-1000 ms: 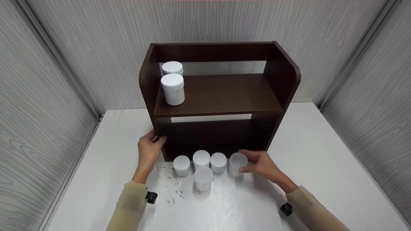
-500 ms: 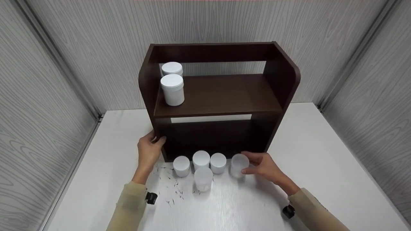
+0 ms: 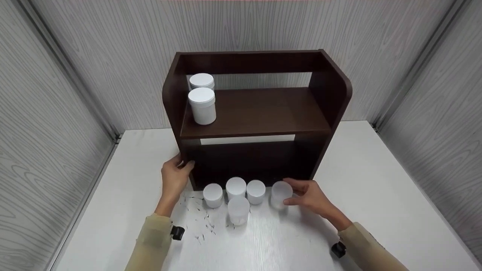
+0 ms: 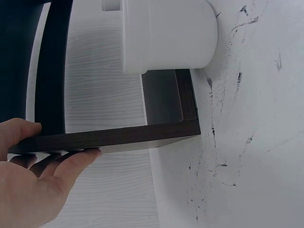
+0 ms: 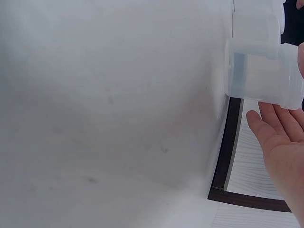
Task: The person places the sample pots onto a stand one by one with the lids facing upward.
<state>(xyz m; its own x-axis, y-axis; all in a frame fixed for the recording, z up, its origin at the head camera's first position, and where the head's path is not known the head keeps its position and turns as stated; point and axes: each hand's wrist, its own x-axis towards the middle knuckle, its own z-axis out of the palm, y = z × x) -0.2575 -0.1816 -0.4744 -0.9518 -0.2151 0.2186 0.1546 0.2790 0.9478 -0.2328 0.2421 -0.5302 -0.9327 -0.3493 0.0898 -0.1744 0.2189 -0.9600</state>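
The frosted jar (image 3: 280, 195) is what the right hand (image 3: 309, 196) has got, standing upright on the white table (image 3: 376, 195) just in front of the dark wooden shelf unit's (image 3: 256, 113) lower right corner. Its long axis is vertical, and it sits directly to the left of the right hand's palm, with the fingers curled round its far side and the thumb on the near side, so it's pinched. In the right wrist view the same jar (image 5: 266, 73) shows against the fingertips, though how tight the hold is I can't really tell.

Going by size from the shelf unit: the upper board is wide open to the right of the two white-lidded jars (image 3: 203, 104), which stand one behind the other at its left end. The lower bay is dark and I can't see what's in it. The right side panel comes forward just above the held jar, so that edge is the thing to clear.

The left hand (image 3: 175, 177) grips the front edge of the shelf unit's left side panel, thumb on one face, fingers round the other.

Left of the held jar, three white jars (image 3: 236, 187) line up along the shelf unit's base, with another frosted one (image 3: 238, 209) just in front of them. Small dark scuff marks (image 3: 199, 222) dot the table below those.
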